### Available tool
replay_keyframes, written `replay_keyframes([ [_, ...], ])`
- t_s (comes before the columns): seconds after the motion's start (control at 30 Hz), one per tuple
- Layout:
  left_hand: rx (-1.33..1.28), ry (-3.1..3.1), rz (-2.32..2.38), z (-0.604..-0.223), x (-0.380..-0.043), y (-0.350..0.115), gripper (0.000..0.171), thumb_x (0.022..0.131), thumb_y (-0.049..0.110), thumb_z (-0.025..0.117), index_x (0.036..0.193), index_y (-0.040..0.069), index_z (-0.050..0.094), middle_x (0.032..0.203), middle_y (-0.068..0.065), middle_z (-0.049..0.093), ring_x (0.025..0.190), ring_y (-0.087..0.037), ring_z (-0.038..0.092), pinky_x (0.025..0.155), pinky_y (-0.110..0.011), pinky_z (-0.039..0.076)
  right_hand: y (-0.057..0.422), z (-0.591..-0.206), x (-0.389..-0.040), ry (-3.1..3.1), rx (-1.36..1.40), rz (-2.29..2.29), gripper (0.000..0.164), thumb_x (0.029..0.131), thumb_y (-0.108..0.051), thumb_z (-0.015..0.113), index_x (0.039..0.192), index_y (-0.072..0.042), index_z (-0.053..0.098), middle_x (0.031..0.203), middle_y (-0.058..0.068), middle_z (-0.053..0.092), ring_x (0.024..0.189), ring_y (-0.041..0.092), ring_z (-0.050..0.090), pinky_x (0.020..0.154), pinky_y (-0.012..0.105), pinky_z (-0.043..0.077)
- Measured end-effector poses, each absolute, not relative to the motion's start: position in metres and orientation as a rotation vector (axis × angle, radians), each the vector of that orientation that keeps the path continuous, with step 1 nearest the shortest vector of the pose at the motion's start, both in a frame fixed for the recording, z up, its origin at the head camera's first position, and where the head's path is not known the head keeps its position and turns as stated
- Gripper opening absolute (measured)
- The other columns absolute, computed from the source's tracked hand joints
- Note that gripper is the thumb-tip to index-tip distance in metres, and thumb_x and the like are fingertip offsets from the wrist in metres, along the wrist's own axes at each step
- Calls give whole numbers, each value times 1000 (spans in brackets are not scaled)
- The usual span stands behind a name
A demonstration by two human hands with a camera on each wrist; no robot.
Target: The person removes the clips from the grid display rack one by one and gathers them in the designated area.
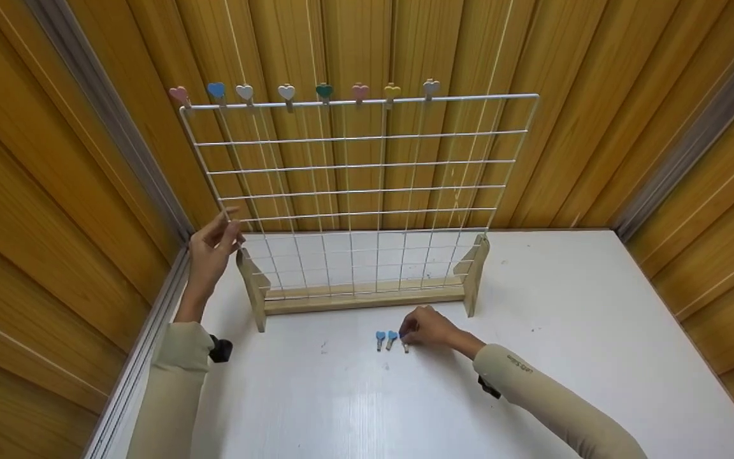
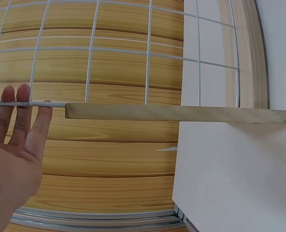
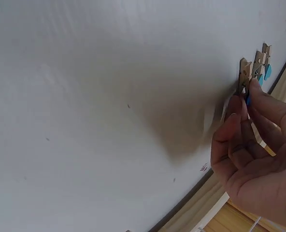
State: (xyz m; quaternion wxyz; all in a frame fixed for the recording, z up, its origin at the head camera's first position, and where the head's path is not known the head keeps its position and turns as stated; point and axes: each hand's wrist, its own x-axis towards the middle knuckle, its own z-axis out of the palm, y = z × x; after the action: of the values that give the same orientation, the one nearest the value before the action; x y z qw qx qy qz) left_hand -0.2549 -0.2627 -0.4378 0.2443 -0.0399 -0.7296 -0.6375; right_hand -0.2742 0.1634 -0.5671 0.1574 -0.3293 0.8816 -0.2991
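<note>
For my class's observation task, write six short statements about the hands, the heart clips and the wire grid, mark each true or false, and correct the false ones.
1. The left hand holds the side of the wire grid. True.
2. Both hands are on the wire grid. False: the right hand pinches a blue-heart clip down at the table.
3. Along the top wire, the green heart sits between a white heart and a pink heart. True.
4. Three yellow hearts sit on the top wire. False: there is one yellow heart.
5. A wooden stand supports the grid. True.
6. In the head view, every loose clip lies right of the right hand. False: two light-blue clips lie to its left.
</note>
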Motion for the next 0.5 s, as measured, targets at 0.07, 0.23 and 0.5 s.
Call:
replay_keyframes([
  [0.07, -106, -1995, -1739, -437, -255, -263, 30, 104, 12, 59, 132, 4, 67, 82, 6, 67, 82, -12, 66, 82, -20, 59, 165, -570, -275, 2523, -917, -902, 13, 88, -6, 78, 96, 4, 78, 89, 13, 77, 76, 6, 60, 69, 22, 49],
  [0.23, -97, -1988, -1750, -436, -255, -262, 30, 104, 13, 59, 132, 4, 67, 83, 7, 66, 83, -14, 66, 83, -21, 59, 167, -574, -275, 2527, -863, -979, 15, 90, -7, 76, 100, 4, 77, 94, 14, 78, 78, 7, 61, 69, 21, 49],
  [0.5, -113, -1977, -1758, -439, -254, -262, 31, 104, 13, 59, 133, 3, 66, 85, 4, 66, 85, -17, 66, 85, -22, 59, 177, -537, -286, 2469, -939, -989, 26, 97, -10, 69, 115, 9, 71, 101, 21, 74, 74, 30, 69, 60, 20, 49],
])
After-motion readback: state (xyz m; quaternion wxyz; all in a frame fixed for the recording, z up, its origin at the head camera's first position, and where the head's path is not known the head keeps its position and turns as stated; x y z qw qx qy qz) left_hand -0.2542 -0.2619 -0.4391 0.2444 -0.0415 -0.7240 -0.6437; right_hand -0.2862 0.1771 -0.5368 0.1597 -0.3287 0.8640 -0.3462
